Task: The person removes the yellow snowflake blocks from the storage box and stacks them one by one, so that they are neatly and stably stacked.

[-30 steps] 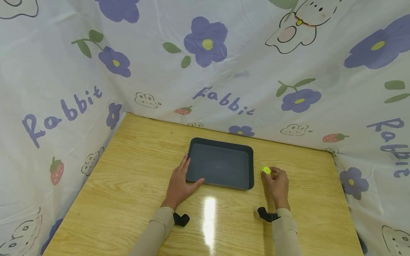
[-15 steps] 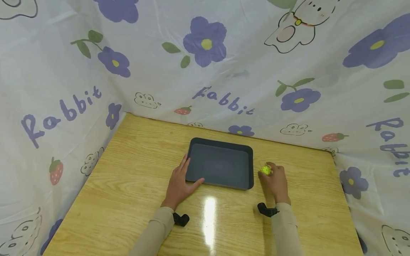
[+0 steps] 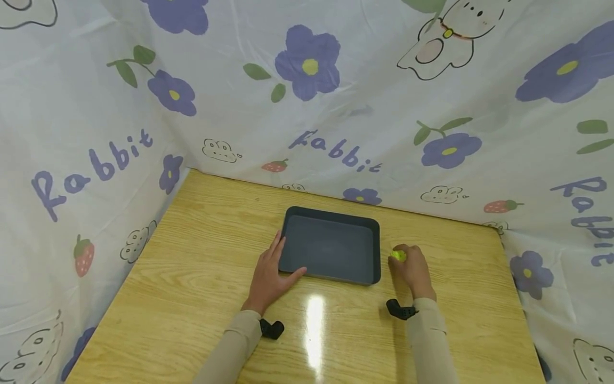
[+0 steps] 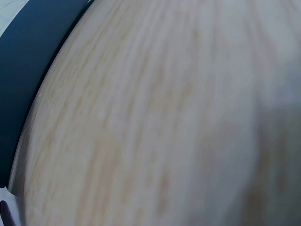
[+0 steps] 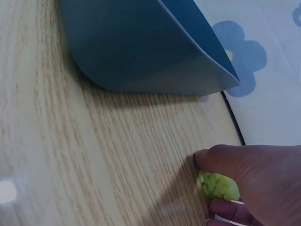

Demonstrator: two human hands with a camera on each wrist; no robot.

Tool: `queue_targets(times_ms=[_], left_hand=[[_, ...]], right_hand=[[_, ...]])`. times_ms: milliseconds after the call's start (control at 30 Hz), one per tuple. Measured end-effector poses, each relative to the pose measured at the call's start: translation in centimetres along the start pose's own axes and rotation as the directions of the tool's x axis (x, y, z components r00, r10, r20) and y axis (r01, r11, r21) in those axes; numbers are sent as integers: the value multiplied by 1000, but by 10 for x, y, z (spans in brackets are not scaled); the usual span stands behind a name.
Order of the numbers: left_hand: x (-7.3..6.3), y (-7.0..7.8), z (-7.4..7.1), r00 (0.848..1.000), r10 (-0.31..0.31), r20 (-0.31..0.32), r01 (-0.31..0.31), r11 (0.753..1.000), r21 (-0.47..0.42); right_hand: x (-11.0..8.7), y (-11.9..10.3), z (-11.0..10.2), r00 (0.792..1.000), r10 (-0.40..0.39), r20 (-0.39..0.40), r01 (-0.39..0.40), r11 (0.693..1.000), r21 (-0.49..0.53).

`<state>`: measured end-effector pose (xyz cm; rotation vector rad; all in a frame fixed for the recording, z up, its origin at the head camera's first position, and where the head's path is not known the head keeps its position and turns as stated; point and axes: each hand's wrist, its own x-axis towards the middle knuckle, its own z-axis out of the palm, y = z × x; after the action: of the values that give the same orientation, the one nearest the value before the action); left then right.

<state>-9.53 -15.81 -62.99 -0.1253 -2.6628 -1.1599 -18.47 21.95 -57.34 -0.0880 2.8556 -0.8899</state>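
Observation:
A dark grey rectangular baking tray (image 3: 328, 248) lies on the wooden table. My left hand (image 3: 267, 280) rests at its front left corner, fingers along the left side and thumb stretched beside the front edge. Right of the tray, my right hand (image 3: 416, 272) holds a small yellow-green bumpy ball (image 3: 398, 255) between thumb and fingers. The right wrist view shows the ball (image 5: 218, 186) partly covered by the thumb and fingers, low over the table and apart from the tray wall (image 5: 127, 52). In the left wrist view only the tray's side (image 4: 28, 61) and blurred tabletop appear.
White cloth (image 3: 240, 106) printed with purple flowers and the word "Rabbit" hangs around the back and sides of the wooden table (image 3: 192, 266). A bright light reflection lies on the tabletop between the forearms. Each wrist wears a black camera mount (image 3: 272, 329).
The right hand's fingers have shifted around the bumpy ball, spreading and then closing to cover more of it. The left hand and the tray stay in place.

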Motion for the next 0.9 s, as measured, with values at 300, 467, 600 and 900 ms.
queue_targets(times_ms=[300, 467, 600, 900], left_hand=[[1, 1, 1, 1000, 2, 9, -2, 1000, -11], [2, 0, -2, 1000, 2, 14, -2, 1000, -12], [4, -1, -2, 1000, -3, 30, 4, 1000, -11], [6, -3, 2, 999, 33, 30, -33, 999, -27]], right_hand=[[-9, -2, 0, 998, 68, -10, -68, 997, -24], [-13, -12, 5, 991, 37, -128, -35, 999, 20], [-16, -26, 15, 985, -68, -161, 74, 997, 30], [-33, -49, 52, 985, -161, -66, 161, 987, -18]])
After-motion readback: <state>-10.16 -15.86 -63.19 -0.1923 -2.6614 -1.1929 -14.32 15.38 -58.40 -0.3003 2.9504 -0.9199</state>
